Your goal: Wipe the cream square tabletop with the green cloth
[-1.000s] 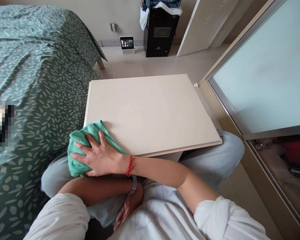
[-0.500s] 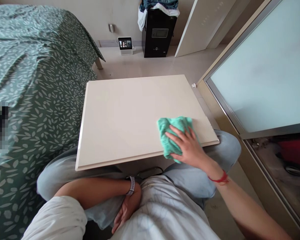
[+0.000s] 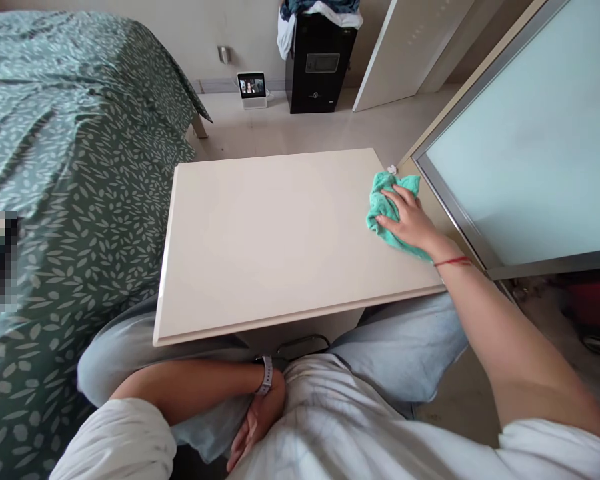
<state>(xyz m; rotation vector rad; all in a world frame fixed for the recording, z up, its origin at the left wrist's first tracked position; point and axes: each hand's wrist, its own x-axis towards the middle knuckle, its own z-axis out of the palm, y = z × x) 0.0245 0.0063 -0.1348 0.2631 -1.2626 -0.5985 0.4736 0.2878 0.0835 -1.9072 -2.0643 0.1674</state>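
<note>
A pale, flat board (image 3: 280, 233) lies across in front of my lap, its near edge above my thighs. On its right edge sits a crumpled green cloth (image 3: 383, 206), partly hanging past that edge. My right hand (image 3: 409, 219), with a red string at the wrist, presses on the cloth with its fingers bent over it. Down in my lap, my left hand (image 3: 258, 423) rests palm turned inward, holding nothing visible, with its fingers loosely extended. A light-coloured watch strap circles the left wrist.
A bed with a green leaf-patterned sheet (image 3: 115, 133) stands at the left. Beyond the board are a small screen (image 3: 253, 90), a black cabinet (image 3: 317, 67) topped with clothes, and a door (image 3: 405, 53). A frosted sliding panel (image 3: 540, 147) borders the right.
My right hand and the green cloth have moved forward and right, from the board's near right part to its right edge. My left hand stays in my lap.
</note>
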